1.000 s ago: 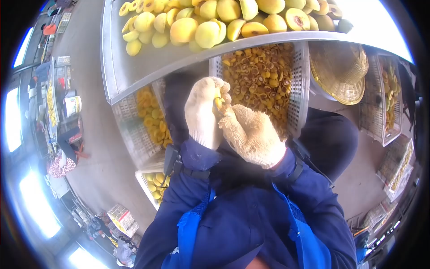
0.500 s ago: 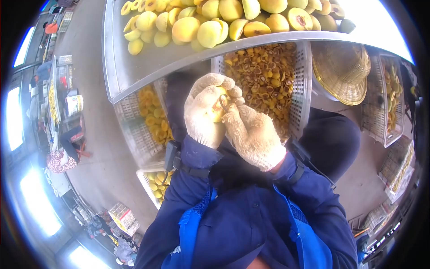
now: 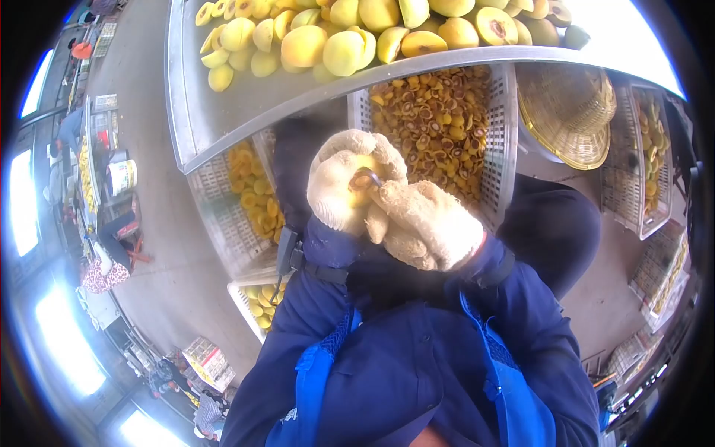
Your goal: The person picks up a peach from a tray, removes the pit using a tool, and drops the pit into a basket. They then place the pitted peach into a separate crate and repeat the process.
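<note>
My left hand [image 3: 348,177], in a dirty white glove, is wrapped round a yellow fruit piece [image 3: 359,183] with a reddish-brown centre. Gloved as well, my right hand [image 3: 428,223] pinches a small curved metal tool [image 3: 369,174] whose loop is at the fruit's centre. Both hands are close together above my lap. Behind them a white crate [image 3: 503,141] holds many small orange-brown fruit pieces [image 3: 432,119]. Whole and halved yellow fruits [image 3: 304,46] lie on the metal tray [image 3: 246,112] above.
Crates of yellow fruit halves [image 3: 255,190] stand left of my legs. A woven straw hat [image 3: 577,119] lies at the right, beside another fruit crate [image 3: 624,179]. A seated person [image 3: 104,268] and further crates are at the far left.
My right hand has turned and its fingers are more folded. The fruit in my left hand now shows its reddish-brown centre more openly, with the tool's loop against it.
</note>
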`<state>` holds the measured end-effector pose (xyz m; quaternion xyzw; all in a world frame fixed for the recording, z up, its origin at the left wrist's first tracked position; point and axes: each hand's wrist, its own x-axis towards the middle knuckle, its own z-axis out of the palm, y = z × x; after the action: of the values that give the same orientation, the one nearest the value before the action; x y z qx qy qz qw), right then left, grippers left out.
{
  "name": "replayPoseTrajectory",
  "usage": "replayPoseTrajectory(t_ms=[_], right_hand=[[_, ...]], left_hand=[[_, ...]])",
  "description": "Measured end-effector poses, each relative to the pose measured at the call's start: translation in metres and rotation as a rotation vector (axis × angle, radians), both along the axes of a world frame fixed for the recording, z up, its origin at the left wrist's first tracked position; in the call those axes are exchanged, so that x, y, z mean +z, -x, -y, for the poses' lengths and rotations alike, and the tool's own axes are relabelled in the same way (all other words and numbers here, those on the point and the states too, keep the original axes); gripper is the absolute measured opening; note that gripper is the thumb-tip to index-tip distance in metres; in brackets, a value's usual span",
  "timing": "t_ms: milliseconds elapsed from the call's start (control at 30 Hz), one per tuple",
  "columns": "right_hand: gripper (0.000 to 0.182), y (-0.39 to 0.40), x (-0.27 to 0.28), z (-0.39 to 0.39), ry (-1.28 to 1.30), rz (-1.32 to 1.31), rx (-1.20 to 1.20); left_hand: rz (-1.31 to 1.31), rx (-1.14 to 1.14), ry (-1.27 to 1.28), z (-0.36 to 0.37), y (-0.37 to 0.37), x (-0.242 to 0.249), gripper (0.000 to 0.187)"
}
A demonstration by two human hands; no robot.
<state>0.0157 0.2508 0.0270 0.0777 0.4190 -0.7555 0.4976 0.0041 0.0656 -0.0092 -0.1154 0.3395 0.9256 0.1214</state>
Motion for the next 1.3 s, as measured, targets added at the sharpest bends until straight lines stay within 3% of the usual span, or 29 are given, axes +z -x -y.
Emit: replayPoseTrajectory(t_ms=[100,167,367,433,533,633,733,767,800,833,867,900,933,967,1000,1033,1100,1133,1200,1233,1300], right_hand=[[0.06,-0.001,-0.001,0.003,-0.051,-0.047,0.016],[0.059,-0.001,0.003,0.008,-0.173,-0.144,0.037],[0.055,-0.009,-0.021,0.003,0.186,0.214,-0.029],[0.045,-0.021,-0.035,0.003,0.328,0.219,-0.104],[0.038,-0.038,-0.052,0.009,0.741,0.321,-0.291],[0.036,-0.026,-0.055,0.005,0.983,0.467,-0.416],[0.035,-0.02,-0.034,0.001,0.862,0.801,-0.798],[0.038,-0.015,-0.025,0.004,0.751,0.798,-0.85],[0.041,-0.01,-0.017,0.007,0.633,0.793,-0.895],[0.045,-0.005,-0.008,0.01,0.512,0.787,-0.93],[0.047,-0.014,-0.035,0.002,0.651,0.575,-0.755],[0.05,-0.02,-0.049,0.0,0.777,0.367,-0.579],[0.054,-0.016,-0.039,0.003,0.664,0.424,-0.637],[0.058,-0.012,-0.029,0.005,0.546,0.478,-0.691],[0.058,-0.009,-0.026,0.008,0.466,0.495,-0.697],[0.058,-0.009,-0.029,0.01,0.49,0.484,-0.666],[0.057,-0.011,-0.036,0.017,0.537,0.458,-0.602],[0.056,-0.013,-0.042,0.019,0.572,0.422,-0.557],[0.054,-0.016,-0.048,0.023,0.638,0.36,-0.527],[0.053,-0.016,-0.045,0.024,0.607,0.36,-0.532],[0.052,-0.012,-0.033,0.021,0.548,0.359,-0.556]], left_hand=[[-0.045,-0.094,-0.086,0.007,0.007,-0.005,0.029],[0.05,-0.09,0.007,0.004,0.008,0.002,0.028],[-0.013,-0.327,0.395,0.018,0.014,0.005,0.028],[-0.119,-0.361,0.179,0.026,0.011,-0.011,0.027],[-0.194,-0.32,-0.155,0.017,0.005,-0.038,0.033],[0.096,-0.028,-0.17,-0.002,-0.008,-0.033,0.043],[0.174,0.0,-0.097,-0.003,-0.001,-0.022,0.05],[0.235,0.005,-0.068,-0.004,-0.002,-0.01,0.049],[0.247,0.039,0.211,-0.006,-0.004,0.002,0.057],[0.061,-0.05,0.501,0.008,-0.007,0.01,0.053],[0.115,-0.106,0.756,0.026,-0.009,0.031,0.046],[-0.113,-0.273,1.263,0.062,-0.009,0.04,0.039],[-0.377,-0.467,1.874,0.088,-0.006,0.067,0.039],[-0.236,-0.56,2.131,0.108,0.0,0.086,0.041],[-0.082,-0.443,2.127,0.136,0.007,0.09,0.042],[-0.006,-0.291,1.921,0.146,0.021,0.104,0.042],[-0.215,-0.031,2.054,0.159,0.067,0.087,0.04],[-0.299,-0.012,1.965,0.161,0.093,0.069,0.045],[-0.32,-0.192,2.199,0.14,0.146,0.043,0.064],[-0.174,-0.275,2.235,0.132,0.168,0.02,0.065],[-0.307,-0.191,2.167,0.133,0.18,0.003,0.063]])
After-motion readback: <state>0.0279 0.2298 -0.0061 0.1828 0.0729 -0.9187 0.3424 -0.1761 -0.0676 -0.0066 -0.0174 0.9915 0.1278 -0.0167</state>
